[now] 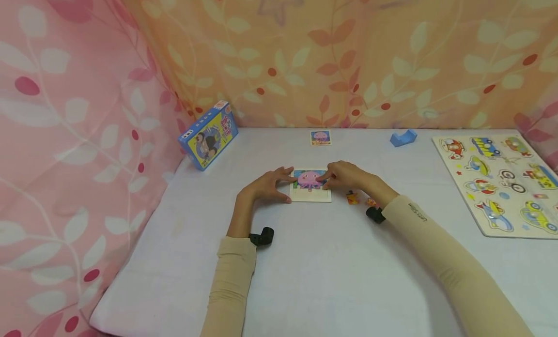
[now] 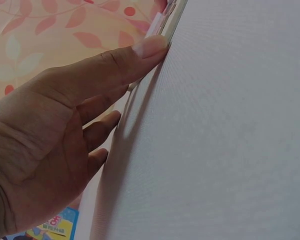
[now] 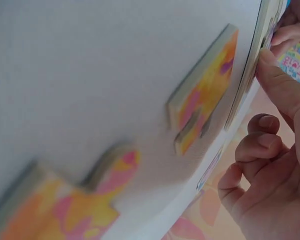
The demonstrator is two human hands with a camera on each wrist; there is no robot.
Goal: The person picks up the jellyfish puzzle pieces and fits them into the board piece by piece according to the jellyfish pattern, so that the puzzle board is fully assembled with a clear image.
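Note:
A small jigsaw puzzle with a pink octopus picture lies in a pale tray, whose lower strip is bare. At the tray's left side, my left hand has its fingers spread, with thumb and index touching the edge. In the left wrist view, the thumb lies straight against the tray edge. My right hand presses index finger and thumb at the puzzle's right side; its other fingers bend loosely with nothing in them. Two orange-yellow jigsaw pieces lie right of the tray, one partly behind the right wrist.
A picture card with the octopus lies behind the tray. A blue and yellow box stands at the back left. A blue curved block sits at the back right, near a wooden vehicle puzzle board. Patterned cloth borders the table.

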